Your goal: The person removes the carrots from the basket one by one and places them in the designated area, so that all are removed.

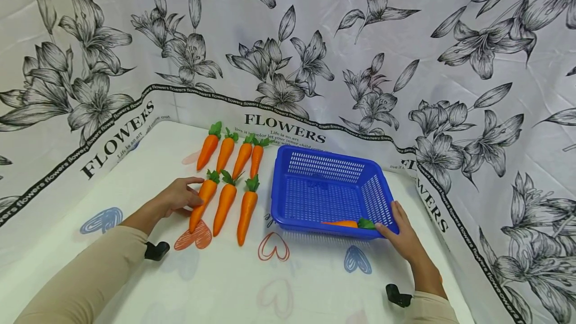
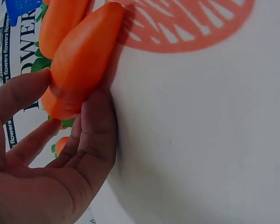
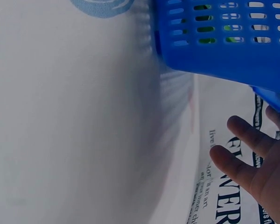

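Note:
My left hand (image 1: 182, 196) pinches an orange toy carrot (image 1: 204, 198) with green leaves, the leftmost of the near row. In the left wrist view, the thumb and fingers lie on opposite sides of this carrot (image 2: 81, 60), which is close to the tabletop. Two more carrots of that row, one in the middle (image 1: 225, 209) and one on the right (image 1: 247, 214), lie beside it. My right hand (image 1: 402, 231) holds the near right corner of a blue plastic basket (image 1: 281, 221); in the right wrist view, some fingers are spread clear of the basket wall. One carrot (image 1: 346, 224) lies inside along the near wall.
Behind the near row lie several more carrots (image 1: 226, 154), leaves pointing away. The white tablecloth (image 1: 225, 284) has printed hearts. A flower-patterned curtain (image 1: 270, 24) rises behind and beside the table. A small orange piece (image 1: 440, 277) shows beside my right forearm.

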Motion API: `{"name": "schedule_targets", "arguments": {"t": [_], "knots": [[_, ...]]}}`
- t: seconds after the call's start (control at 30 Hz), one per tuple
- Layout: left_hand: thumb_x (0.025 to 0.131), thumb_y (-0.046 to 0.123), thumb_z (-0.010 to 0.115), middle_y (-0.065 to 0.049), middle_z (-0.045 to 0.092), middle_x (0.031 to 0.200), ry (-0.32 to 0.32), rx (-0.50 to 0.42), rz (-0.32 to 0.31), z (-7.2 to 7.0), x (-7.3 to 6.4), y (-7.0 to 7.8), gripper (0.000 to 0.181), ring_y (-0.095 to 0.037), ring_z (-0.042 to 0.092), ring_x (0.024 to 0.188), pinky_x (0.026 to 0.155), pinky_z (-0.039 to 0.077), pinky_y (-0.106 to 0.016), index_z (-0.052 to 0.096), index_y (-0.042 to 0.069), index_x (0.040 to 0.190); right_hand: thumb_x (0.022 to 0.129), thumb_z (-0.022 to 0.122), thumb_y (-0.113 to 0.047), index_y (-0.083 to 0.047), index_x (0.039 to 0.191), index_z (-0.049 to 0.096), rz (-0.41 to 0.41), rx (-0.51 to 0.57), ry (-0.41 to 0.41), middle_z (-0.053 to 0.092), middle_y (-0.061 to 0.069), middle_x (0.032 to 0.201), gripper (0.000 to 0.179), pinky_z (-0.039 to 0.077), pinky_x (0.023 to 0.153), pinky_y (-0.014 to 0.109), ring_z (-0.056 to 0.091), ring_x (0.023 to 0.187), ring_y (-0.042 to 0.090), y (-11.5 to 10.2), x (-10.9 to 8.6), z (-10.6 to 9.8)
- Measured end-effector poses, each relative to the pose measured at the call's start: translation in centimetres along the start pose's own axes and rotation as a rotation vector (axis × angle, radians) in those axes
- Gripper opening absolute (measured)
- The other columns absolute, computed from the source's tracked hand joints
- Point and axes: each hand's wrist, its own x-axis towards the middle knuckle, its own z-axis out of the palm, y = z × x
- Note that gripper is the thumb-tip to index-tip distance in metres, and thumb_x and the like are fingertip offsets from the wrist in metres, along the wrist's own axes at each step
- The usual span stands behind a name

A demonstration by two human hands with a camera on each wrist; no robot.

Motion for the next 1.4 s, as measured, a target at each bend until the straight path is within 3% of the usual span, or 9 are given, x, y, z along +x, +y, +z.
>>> {"name": "schedule_targets", "arguments": {"t": [0.37,0.63,0.9,1.2,1.4], "knots": [[0.082,0.009,0.074,-0.022,0.055,0.11,0.027,0.082,0.003,-0.3,-0.3,0.3,0.082,-0.031,0.054,0.085,0.069,0.056,-0.04,0.028,0.002,0.149,0.092,0.061,-0.041,-0.009,0.155,0.002,0.01,-0.013,-0.007,-0.005,0.019,0.159,0.092,0.011,0.103,0.071,0.002,0.14,0.049,-0.7,-0.1,-0.2],[0.083,0.009,0.073,-0.025,0.055,0.115,0.033,0.051,-0.004,-0.8,-0.7,0.9,0.082,-0.033,0.056,0.088,0.072,0.056,-0.041,0.026,0.003,0.15,0.092,0.061,-0.043,-0.008,0.155,0.002,0.005,-0.007,-0.01,-0.005,0.019,0.158,0.093,0.01,0.103,0.07,0.002,0.14,0.049,-0.6,-0.2,-0.2],[0.089,0.008,0.068,-0.029,0.045,0.128,0.023,-0.053,0.06,-1.7,-1.9,3.2,0.08,-0.044,0.053,0.106,0.077,0.055,-0.044,0.021,0.007,0.153,0.092,0.06,-0.041,-0.007,0.155,0.001,0.003,-0.017,-0.011,-0.005,0.02,0.158,0.093,0.01,0.103,0.071,0.002,0.14,0.049,-0.5,-0.2,-0.1],[0.089,0.003,0.066,-0.026,0.041,0.124,0.005,-0.136,0.238,-2.3,-3.1,6.2,0.077,-0.043,0.053,0.102,0.077,0.054,-0.05,0.025,0.009,0.153,0.092,0.061,-0.041,-0.006,0.154,0.002,-0.014,-0.005,-0.012,-0.005,0.021,0.158,0.093,0.01,0.103,0.07,0.001,0.14,0.049,-0.5,-0.1,-0.1],[0.088,0.002,0.067,-0.026,0.041,0.124,-0.002,-0.143,0.29,-2.1,-3.9,8.7,0.077,-0.037,0.06,0.097,0.077,0.054,-0.052,0.026,0.01,0.153,0.092,0.061,-0.041,-0.006,0.154,0.002,-0.011,-0.006,-0.014,-0.004,0.022,0.158,0.093,0.01,0.103,0.07,0.001,0.14,0.049,-0.6,-0.1,-0.1]]}}
